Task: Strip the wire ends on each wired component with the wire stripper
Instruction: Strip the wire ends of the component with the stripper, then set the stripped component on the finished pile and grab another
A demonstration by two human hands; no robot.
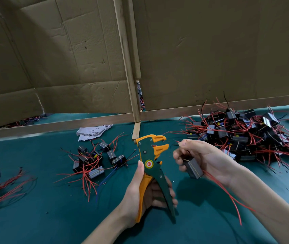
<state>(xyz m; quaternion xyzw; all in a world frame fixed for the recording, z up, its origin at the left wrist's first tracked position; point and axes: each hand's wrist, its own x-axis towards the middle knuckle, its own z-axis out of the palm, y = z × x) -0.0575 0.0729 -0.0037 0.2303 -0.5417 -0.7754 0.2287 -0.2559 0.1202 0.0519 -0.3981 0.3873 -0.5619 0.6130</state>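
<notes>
Holds the wire stripper (151, 156) upright in the left hand (144, 192), thumb laid up the orange handle, fingers curled round the green one, handles spread. Jaws orange, standing apart, turned toward the right hand (199, 156). Pinches a wire end (178, 141) between thumb and forefinger of that right hand, just beside the jaws but not between them. Cradles a wired component (193, 169), a grey-and-black block, in the lower fingers of the same hand. From the block, long red leads (228, 192) trailing down and to the right across the forearm.

Under both hands, a teal mat (52, 217) flecked with small dark scraps. Left of the stripper, a small cluster of components (94, 159) with red leads splayed outward and one blue lead among them. Behind the cluster, a crumpled pale cloth (92, 131). Far left, a loose bundle of red wires (6, 184) with small yellow-marked parts at the edge of view. Beyond the right hand, a large heap of components (246, 132), black and grey blocks tangled in red and a few black leads.

Along the back of the mat, a low wooden rail (61, 124); above it, cardboard walls (69, 50) joined at a leaning wooden batten (126, 59).
</notes>
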